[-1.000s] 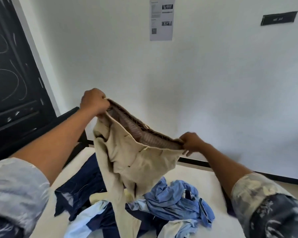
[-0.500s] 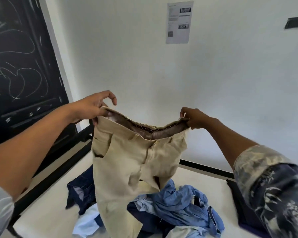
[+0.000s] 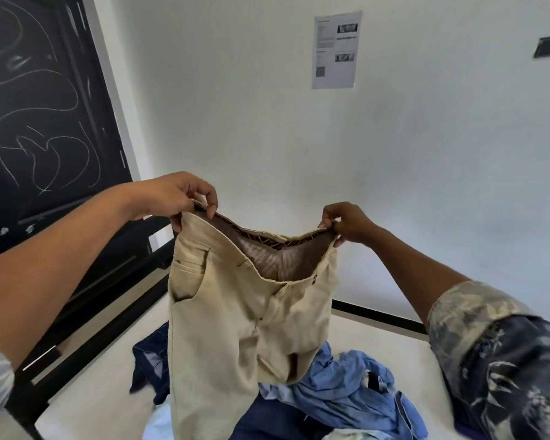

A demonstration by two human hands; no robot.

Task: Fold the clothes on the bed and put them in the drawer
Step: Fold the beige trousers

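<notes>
Beige trousers [image 3: 232, 325] hang in the air in front of me, waistband up and spread wide, the striped lining showing inside. My left hand [image 3: 175, 198] pinches the waistband's left corner. At the right corner, my right hand [image 3: 346, 222] grips the same band. The legs drop down over a heap of clothes on the white bed [image 3: 102, 401]: a light blue shirt [image 3: 346, 389], a dark navy garment [image 3: 150, 366] and another navy piece [image 3: 267, 420]. No drawer is in view.
A black bed frame [image 3: 77, 341] runs along the bed's left side and far edge. A black chalk-marked door [image 3: 38, 115] stands at the left. The white wall ahead carries a printed sheet [image 3: 335, 49].
Both hands have risen and moved apart, pulling the waistband level and wide. My left hand has shifted from a fist to a fingertip pinch. The view has tilted upward.
</notes>
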